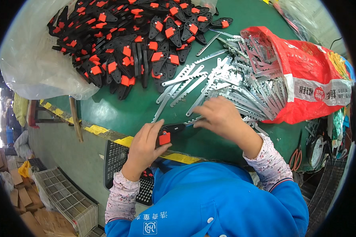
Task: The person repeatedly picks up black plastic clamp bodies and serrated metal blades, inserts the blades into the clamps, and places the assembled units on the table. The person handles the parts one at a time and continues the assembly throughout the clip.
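My left hand (145,143) is closed around a black plastic part with a red tab (164,138), near the front edge of the table. In my right hand (218,118) the fingers pinch a toothed metal strip (190,122), whose left end meets the black part; whether it sits inside cannot be made out. A heap of silver toothed strips (225,85) lies just beyond my right hand, spilling from a red bag (310,79). Farther left, a big pile of the same black parts with red tabs (118,51) covers the table.
The green table (103,110) has a yellow-and-black taped edge (97,129). Clear plastic sheeting (31,59) lies at the left of the pile. Red-handled scissors (296,158) are at the right. A black crate (144,189) stands below the edge, a pale crate (63,197) on the floor.
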`<move>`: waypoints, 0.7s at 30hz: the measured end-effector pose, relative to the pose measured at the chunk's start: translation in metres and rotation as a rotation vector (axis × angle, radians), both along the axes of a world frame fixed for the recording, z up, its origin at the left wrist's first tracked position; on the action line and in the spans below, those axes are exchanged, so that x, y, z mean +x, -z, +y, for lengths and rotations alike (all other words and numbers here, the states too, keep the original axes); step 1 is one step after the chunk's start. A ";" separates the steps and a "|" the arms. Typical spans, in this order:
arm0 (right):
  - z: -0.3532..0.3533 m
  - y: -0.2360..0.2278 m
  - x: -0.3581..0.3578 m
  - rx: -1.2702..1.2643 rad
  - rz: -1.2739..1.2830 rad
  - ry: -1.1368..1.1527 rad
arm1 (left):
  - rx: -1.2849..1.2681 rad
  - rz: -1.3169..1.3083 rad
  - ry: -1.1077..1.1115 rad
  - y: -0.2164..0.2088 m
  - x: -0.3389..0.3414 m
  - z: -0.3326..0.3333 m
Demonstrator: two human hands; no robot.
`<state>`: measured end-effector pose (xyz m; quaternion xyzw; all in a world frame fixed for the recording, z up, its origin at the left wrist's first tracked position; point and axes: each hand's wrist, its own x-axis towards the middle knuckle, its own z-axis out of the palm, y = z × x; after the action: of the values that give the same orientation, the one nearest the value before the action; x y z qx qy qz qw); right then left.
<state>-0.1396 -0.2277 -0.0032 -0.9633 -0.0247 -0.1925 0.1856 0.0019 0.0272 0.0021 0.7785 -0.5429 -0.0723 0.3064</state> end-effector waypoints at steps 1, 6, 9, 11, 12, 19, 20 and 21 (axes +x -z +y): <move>0.002 0.001 0.001 0.014 0.012 -0.017 | 0.002 -0.003 0.001 0.001 0.001 0.002; 0.030 0.008 0.009 0.082 0.053 -0.120 | -0.008 0.013 0.028 -0.002 0.004 0.009; 0.041 0.004 0.015 0.175 0.099 -0.154 | -0.005 0.043 -0.001 0.000 0.003 0.016; 0.043 0.005 0.023 0.381 0.090 -0.214 | 0.045 0.092 -0.034 -0.001 -0.002 0.020; 0.044 0.006 0.027 0.485 0.086 -0.243 | 0.070 0.116 -0.050 -0.001 -0.005 0.023; 0.049 0.029 0.072 0.201 -0.016 -0.262 | 0.049 -0.129 -0.105 0.022 -0.009 0.032; 0.046 0.033 0.082 0.097 -0.024 -0.234 | 0.034 -0.193 -0.060 0.021 -0.006 0.030; 0.043 0.036 0.089 -0.002 -0.018 -0.232 | 0.069 -0.178 -0.011 0.023 -0.006 0.028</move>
<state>-0.0510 -0.1842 -0.0392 -0.9523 -0.1376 -0.1785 0.2057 -0.0041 0.0556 -0.0209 0.7951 -0.5608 -0.0196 0.2302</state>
